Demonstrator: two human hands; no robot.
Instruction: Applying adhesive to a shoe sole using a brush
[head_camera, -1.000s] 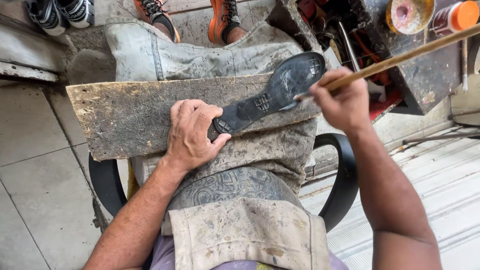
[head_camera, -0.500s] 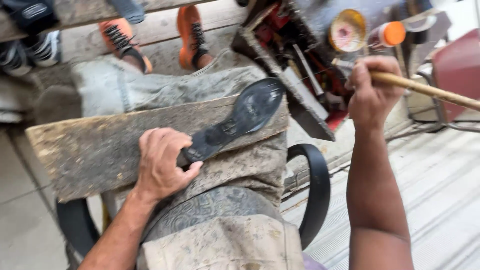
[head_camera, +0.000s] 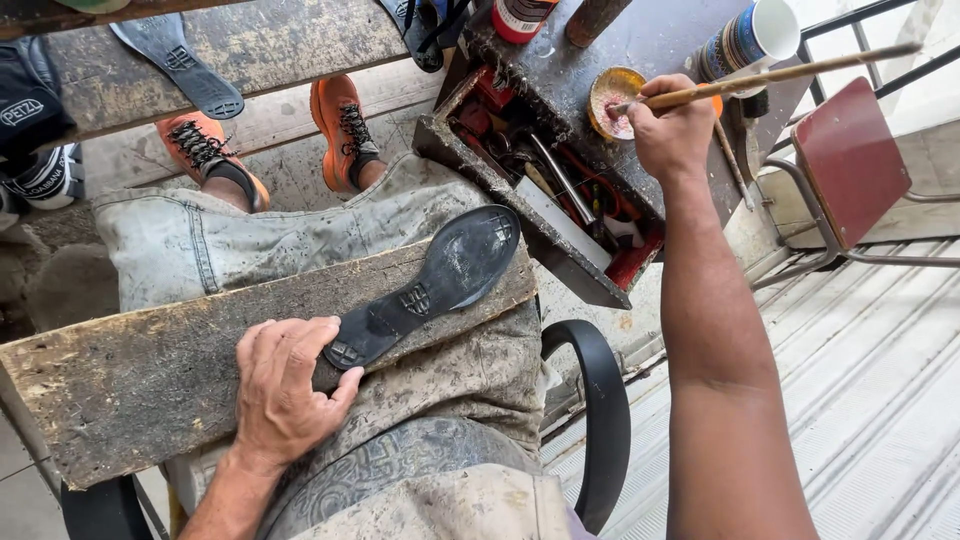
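Note:
A black rubber shoe sole (head_camera: 430, 285) lies tread side up on a worn wooden board (head_camera: 150, 370) across my lap. My left hand (head_camera: 285, 385) presses down on the heel end of the sole and the board. My right hand (head_camera: 675, 130) is stretched out to the right and grips a long wooden-handled brush (head_camera: 770, 75). The brush tip dips into a small round glue tin (head_camera: 612, 100) on a dark workbench.
An open tool tray (head_camera: 560, 190) full of metal tools sits under the bench top. A second black sole (head_camera: 180, 65) rests on a plank ahead. My orange shoes (head_camera: 345, 130) are below. A red chair (head_camera: 850, 160) stands right, with cans (head_camera: 750, 40) on the bench.
My right hand has carried the brush away from the sole, up and right to the glue tin. My left hand stays pressed on the heel of the sole.

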